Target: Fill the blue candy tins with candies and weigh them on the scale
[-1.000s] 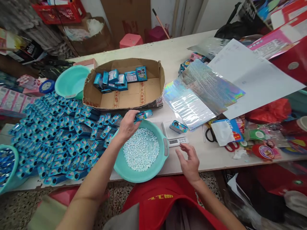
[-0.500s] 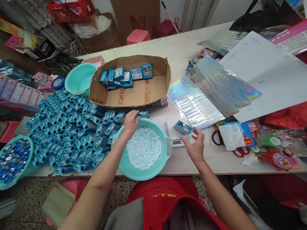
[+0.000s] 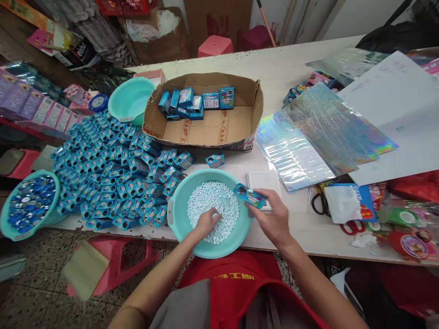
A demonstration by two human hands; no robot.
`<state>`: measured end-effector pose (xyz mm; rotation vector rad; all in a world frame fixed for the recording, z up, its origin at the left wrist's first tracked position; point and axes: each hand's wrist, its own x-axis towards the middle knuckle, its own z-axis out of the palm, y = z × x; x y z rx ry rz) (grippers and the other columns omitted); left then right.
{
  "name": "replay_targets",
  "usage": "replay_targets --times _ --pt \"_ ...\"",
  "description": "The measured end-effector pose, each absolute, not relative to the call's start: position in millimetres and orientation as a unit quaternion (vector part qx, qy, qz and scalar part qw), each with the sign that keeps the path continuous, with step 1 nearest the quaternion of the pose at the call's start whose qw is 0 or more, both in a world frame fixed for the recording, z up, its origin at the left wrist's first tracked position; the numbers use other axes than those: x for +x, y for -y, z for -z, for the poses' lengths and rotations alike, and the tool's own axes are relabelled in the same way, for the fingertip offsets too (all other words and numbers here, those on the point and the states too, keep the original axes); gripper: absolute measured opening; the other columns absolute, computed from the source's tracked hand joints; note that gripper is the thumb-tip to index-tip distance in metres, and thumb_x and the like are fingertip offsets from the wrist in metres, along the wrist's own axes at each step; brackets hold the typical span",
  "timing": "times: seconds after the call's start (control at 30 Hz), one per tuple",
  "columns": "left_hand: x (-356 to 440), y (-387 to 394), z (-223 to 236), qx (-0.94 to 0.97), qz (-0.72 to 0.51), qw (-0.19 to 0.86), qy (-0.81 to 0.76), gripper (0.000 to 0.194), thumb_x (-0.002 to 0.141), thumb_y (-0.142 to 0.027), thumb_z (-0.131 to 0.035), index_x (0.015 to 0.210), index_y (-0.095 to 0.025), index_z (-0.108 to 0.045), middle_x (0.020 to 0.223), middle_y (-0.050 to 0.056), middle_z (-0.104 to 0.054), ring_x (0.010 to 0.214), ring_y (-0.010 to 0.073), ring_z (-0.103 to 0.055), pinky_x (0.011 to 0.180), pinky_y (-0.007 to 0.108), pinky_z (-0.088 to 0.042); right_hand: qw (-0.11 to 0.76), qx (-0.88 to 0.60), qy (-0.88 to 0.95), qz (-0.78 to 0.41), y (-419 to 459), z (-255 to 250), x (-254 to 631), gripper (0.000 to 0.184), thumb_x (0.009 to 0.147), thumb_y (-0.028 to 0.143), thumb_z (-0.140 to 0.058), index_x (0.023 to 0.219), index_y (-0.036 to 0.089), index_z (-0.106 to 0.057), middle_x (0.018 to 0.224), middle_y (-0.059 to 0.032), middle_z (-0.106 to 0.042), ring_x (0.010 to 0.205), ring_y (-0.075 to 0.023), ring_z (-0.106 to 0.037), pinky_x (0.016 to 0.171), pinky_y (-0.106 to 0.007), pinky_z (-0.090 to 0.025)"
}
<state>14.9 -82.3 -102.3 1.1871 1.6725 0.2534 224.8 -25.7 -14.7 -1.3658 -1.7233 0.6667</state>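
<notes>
- At the left edge of the frame, a green tub (image 3: 50, 183) is filled with blue shiny pieces, well apart from the hands.
- At upper left, pale lettering like "eishu" is borne by a black carton (image 3: 82, 51); the spelling cannot be confirmed.
- Left of centre, a pile of blue boxes (image 3: 113, 183) with round openings is spread over the worktop (image 3: 260, 73); its print is too small to be read.
- The left hand (image 3: 206, 224) is lowered into the white pieces (image 3: 212, 196) in a green basin (image 3: 180, 203), its fingers drawn together; whether any piece is gripped cannot be told.
- Above the basin, "CARAMELO MACIZO" can be read on an upright box (image 3: 227, 98) inside a cardboard tray (image 3: 240, 130), whose tape is printed in red.
- Below centre, yellow characters are carried by a red apron (image 3: 222, 292).
- Right of centre, a blue box (image 3: 249, 195) is pinched, tilted, between the thumb and fingers of the right hand (image 3: 275, 215), over the basin's right rim and to the upper right of the left hand.
- Behind the right hand, a white scale (image 3: 263, 177) is partly covered.
</notes>
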Motion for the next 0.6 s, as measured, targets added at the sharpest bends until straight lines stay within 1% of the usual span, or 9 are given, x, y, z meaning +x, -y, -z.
replay_targets --times 0.07,0.1,0.17,0.23,0.3,0.37,0.4,0.5,0.6 --pt "4.9 71.3 88.3 0.356 -0.260 0.594 -0.674 0.021 0.077 -0.039 -0.050 0.069 -0.019 -0.048 0.065 -0.001 -0.052 0.048 0.0116 -0.048 0.048 0.024 -0.037 0.373 -0.503 0.723 -0.292 31.5 20.2 210.7 0.029 0.080 0.030 -0.066 0.107 0.024 -0.058 0.097 -0.0053 -0.065 0.091 -0.0221 -0.062 0.079 -0.036 -0.052" --pt "0.5 66.8 78.5 0.288 -0.332 0.627 -0.643 0.022 0.075 -0.039 -0.051 0.067 -0.019 -0.046 0.061 -0.003 -0.049 0.042 0.0092 -0.041 0.042 0.023 -0.032 0.358 -0.488 0.737 -0.300 34.1 25.1 204.7 0.028 0.081 0.030 -0.065 0.107 0.024 -0.058 0.098 -0.0059 -0.065 0.092 -0.0229 -0.062 0.080 -0.037 -0.052" --pt "-4.3 59.5 55.5 0.190 -0.454 0.661 -0.567 0.021 0.072 -0.037 -0.054 0.066 -0.020 -0.043 0.057 -0.005 -0.046 0.037 0.0067 -0.034 0.036 0.020 -0.024 0.339 -0.469 0.756 -0.305 39.5 36.0 194.4 0.028 0.082 0.030 -0.064 0.108 0.023 -0.057 0.098 -0.0074 -0.066 0.093 -0.0243 -0.062 0.081 -0.039 -0.051" --pt "-2.4 54.1 33.7 0.152 -0.541 0.660 -0.498 0.020 0.070 -0.034 -0.056 0.066 -0.019 -0.043 0.057 -0.004 -0.046 0.038 0.0065 -0.038 0.036 0.019 -0.023 0.327 -0.456 0.768 -0.309 45.3 44.6 185.5 0.027 0.083 0.030 -0.063 0.108 0.022 -0.057 0.098 -0.0079 -0.066 0.093 -0.0251 -0.062 0.079 -0.040 -0.051" --pt "5.1 49.7 19.0 0.147 -0.598 0.639 -0.460 0.019 0.070 -0.032 -0.057 0.065 -0.018 -0.044 0.060 -0.003 -0.048 0.045 0.0080 -0.046 0.039 0.019 -0.031 0.314 -0.451 0.774 -0.315 50.6 49.2 177.4 0.026 0.083 0.029 -0.062 0.107 0.022 -0.057 0.097 -0.0080 -0.066 0.091 -0.0256 -0.062 0.077 -0.041 -0.051" --pt "14.4 46.0 13.4 0.151 -0.640 0.604 -0.449 0.018 0.070 -0.030 -0.058 0.065 -0.018 -0.046 0.061 -0.002 -0.051 0.053 0.0105 -0.053 0.047 0.022 -0.041 0.302 -0.451 0.774 -0.325 54.4 50.7 170.4 0.025 0.083 0.028 -0.061 0.107 0.022 -0.057 0.095 -0.0080 -0.066 0.090 -0.0256 -0.061 0.076 -0.040 -0.051" --pt "18.6 44.4 13.2 0.150 -0.655 0.587 -0.451 0.017 0.070 -0.029 -0.058 0.064 -0.018 -0.046 0.061 -0.002 -0.051 0.056 0.0111 -0.055 0.051 0.023 -0.044 0.300 -0.453 0.772 -0.329 55.6 50.7 167.5 0.025 0.083 0.028 -0.061 0.106 0.022 -0.057 0.095 -0.0082 -0.066 0.090 -0.0254 -0.061 0.076 -0.040 -0.051" --pt "26.3 39.6 16.7 0.130 -0.684 0.544 -0.468 0.021 0.072 -0.029 -0.060 0.064 -0.018 -0.045 0.057 -0.004 -0.048 0.052 0.0091 -0.051 0.052 0.023 -0.043 0.303 -0.461 0.764 -0.334 56.6 50.6 161.9 0.024 0.082 0.027 -0.062 0.105 0.021 -0.058 0.095 -0.0084 -0.065 0.090 -0.0250 -0.061 0.076 -0.038 -0.050" --pt "27.1 35.2 19.3 0.102 -0.690 0.517 -0.496 0.034 0.075 -0.039 -0.063 0.062 -0.019 -0.040 0.052 -0.006 -0.042 0.046 0.0073 -0.047 0.047 0.021 -0.040 0.304 -0.466 0.761 -0.334 55.8 50.8 160.0 0.026 0.081 0.028 -0.063 0.106 0.021 -0.059 0.096 -0.0083 -0.066 0.091 -0.0251 -0.061 0.077 -0.038 -0.050"
